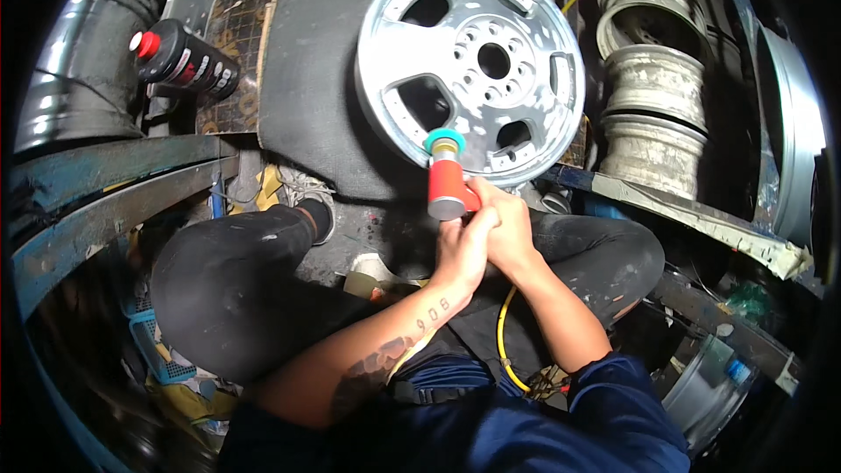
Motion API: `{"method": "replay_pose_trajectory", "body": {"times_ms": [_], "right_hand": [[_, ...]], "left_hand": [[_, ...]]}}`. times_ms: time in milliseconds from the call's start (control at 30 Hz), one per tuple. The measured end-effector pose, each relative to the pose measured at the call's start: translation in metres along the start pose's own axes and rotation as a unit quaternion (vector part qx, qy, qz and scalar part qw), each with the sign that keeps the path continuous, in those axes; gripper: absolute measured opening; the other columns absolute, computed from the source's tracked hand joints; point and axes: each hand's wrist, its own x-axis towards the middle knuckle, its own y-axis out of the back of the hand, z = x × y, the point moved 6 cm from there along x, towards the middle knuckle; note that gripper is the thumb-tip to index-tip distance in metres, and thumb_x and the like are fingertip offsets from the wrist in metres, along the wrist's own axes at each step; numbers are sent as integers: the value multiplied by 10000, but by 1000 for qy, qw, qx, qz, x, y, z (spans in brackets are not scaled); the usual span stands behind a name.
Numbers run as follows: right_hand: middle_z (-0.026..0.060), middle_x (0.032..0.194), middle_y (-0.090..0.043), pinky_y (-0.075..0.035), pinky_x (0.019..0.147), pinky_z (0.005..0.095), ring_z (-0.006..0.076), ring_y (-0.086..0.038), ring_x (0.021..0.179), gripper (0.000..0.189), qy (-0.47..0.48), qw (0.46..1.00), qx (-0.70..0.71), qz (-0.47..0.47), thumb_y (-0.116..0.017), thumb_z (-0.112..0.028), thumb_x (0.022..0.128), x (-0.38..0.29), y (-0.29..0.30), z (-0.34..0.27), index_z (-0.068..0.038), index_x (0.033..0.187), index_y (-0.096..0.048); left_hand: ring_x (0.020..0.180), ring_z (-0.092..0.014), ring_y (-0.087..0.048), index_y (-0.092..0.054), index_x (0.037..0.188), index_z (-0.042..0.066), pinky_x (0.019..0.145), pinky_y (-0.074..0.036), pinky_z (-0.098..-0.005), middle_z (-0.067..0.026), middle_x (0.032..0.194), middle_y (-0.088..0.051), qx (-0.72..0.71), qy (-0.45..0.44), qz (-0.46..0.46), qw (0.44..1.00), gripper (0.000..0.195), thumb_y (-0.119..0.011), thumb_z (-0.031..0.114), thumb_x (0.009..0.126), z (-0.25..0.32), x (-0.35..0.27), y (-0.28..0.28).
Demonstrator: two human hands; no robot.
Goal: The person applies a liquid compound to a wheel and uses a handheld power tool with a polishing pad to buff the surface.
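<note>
Both hands hold a red pneumatic mini sander (451, 184) low in front of me. My right hand (511, 226) wraps its grip from the right side. My left hand (462, 249) closes in from below and overlaps the right; the grip is largely hidden between them. The sander's round teal pad (445, 139) is at the near face of a bare alloy wheel rim (406, 56), by a spoke window. Whether it touches the metal cannot be told. White patches mark the rim's face. Beneath the rim lies a black mat (309, 79).
A black bottle with a red cap (190, 62) stands at left. Dirty wheel barrels (652, 82) are stacked at right, beyond a blue metal frame beam (683, 210). A yellow air hose (502, 332) runs by my lap. Another beam (118, 167) crosses at left.
</note>
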Motion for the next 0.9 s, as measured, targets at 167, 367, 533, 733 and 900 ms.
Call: {"method": "replay_pose_trajectory", "body": {"times_ms": [167,367,533,733,900], "right_hand": [[178,895,-699,-537,705,465,389,-682,830,342,-38,999,-28,-17,-681,-299,770,-10,-1,14,-83,1026,-616],[169,921,-707,-544,720,458,373,-690,847,382,-45,998,-36,3,-714,-264,739,-22,7,27,-75,1056,-616],[161,943,-709,-556,735,450,357,-696,864,419,-44,998,-33,13,-720,-259,738,-28,8,40,-76,1100,-617],[163,1021,-707,-570,734,428,337,-701,885,490,12,1000,3,6,-736,-284,712,-24,-3,48,-50,1124,-608],[155,1037,-707,-571,733,430,350,-698,888,488,3,999,26,40,-733,-277,707,-34,5,57,-44,1116,-603]], "left_hand": [[1101,-191,-588,-491,1335,3,960,-448,-323,-120,1186,-598,16,49,-37,998,597,-649,269,825,-7,-3,-4],[1148,-192,-570,-486,1367,41,996,-425,-326,-114,1206,-593,86,107,-67,988,620,-659,252,810,-23,-1,-11],[1172,-188,-554,-440,1408,37,1017,-406,-316,-109,1225,-582,78,125,-91,985,671,-673,221,806,-30,-3,-17],[1029,-131,-591,-511,1270,-24,907,-441,-291,-79,1083,-611,28,160,-95,982,456,-649,131,863,-30,-2,-15],[933,-108,-590,-519,1248,-31,835,-451,-270,-42,977,-603,115,201,-96,968,437,-652,120,860,-37,0,-15]]}}
